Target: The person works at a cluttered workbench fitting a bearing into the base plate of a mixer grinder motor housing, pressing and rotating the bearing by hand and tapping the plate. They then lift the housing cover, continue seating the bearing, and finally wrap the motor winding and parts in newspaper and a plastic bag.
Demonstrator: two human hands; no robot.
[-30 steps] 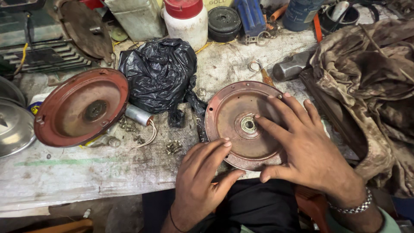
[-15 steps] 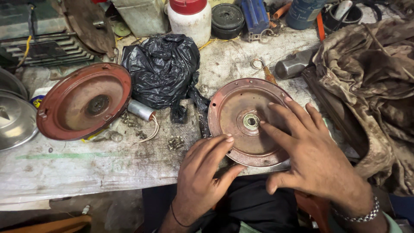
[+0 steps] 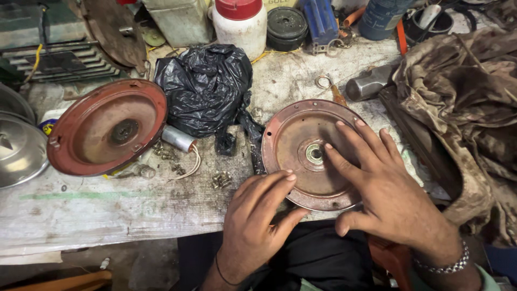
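A round rusty metal cover plate (image 3: 293, 134) with a shiny bearing (image 3: 314, 154) at its centre lies flat on the worn workbench (image 3: 107, 215). My right hand (image 3: 385, 186) rests spread on the plate's right half, its index fingertip next to the bearing. My left hand (image 3: 256, 218) lies at the plate's near-left rim, fingers stretched and touching the edge. Neither hand grips anything.
A second red dished cover (image 3: 107, 126) lies at the left, a crumpled black plastic bag (image 3: 207, 89) between the two covers. Loose screws (image 3: 221, 180) and a small capacitor (image 3: 177, 138) lie nearby. A dirty cloth (image 3: 468, 108) is at the right; jars and tools stand at the back.
The view has shifted slightly. Both hands stay on the plate, with the fingers of the left hand edging a little further onto its rim.
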